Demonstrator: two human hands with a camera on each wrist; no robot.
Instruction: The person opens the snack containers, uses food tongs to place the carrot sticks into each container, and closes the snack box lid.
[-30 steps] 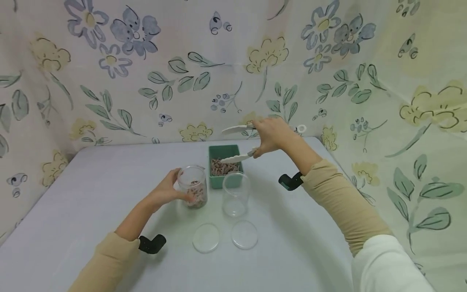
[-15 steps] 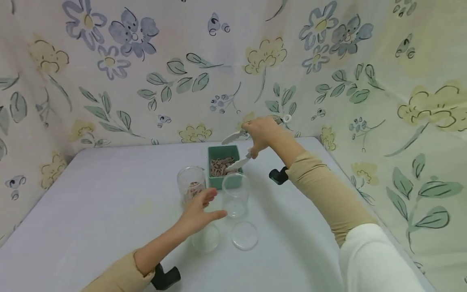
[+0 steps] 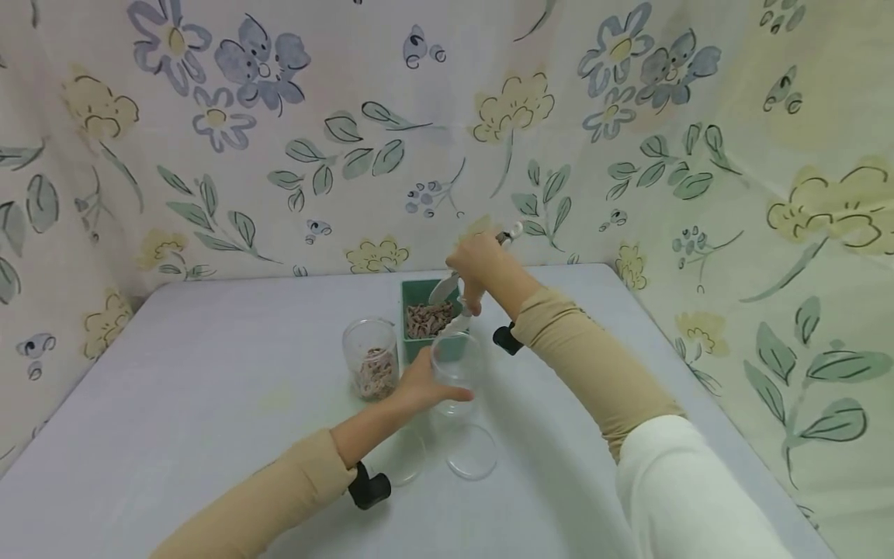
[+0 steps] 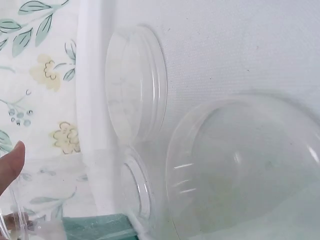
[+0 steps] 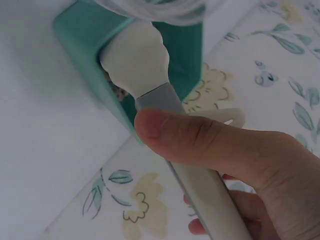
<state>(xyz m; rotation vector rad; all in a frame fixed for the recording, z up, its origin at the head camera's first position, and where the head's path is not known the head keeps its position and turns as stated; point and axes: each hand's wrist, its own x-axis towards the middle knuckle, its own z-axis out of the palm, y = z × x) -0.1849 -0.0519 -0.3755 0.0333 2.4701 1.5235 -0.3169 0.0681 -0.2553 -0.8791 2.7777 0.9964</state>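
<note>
- One green box [image 3: 410, 348]: my right hand [image 3: 478, 259], the nearer, grips spread tongs [image 3: 443, 290] slanting over it.
- My left hand [image 3: 417, 388] curves round the empty jar [image 3: 464, 369] before the box.

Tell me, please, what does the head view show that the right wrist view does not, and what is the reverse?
Only the head view shows the left hand and two round clear lids. Only the right wrist view shows the long pale handle running beneath the right thumb. Both show the right hand holding tongs, the green tub, and brown strips inside it, barely glimpsed from the wrist.
</note>
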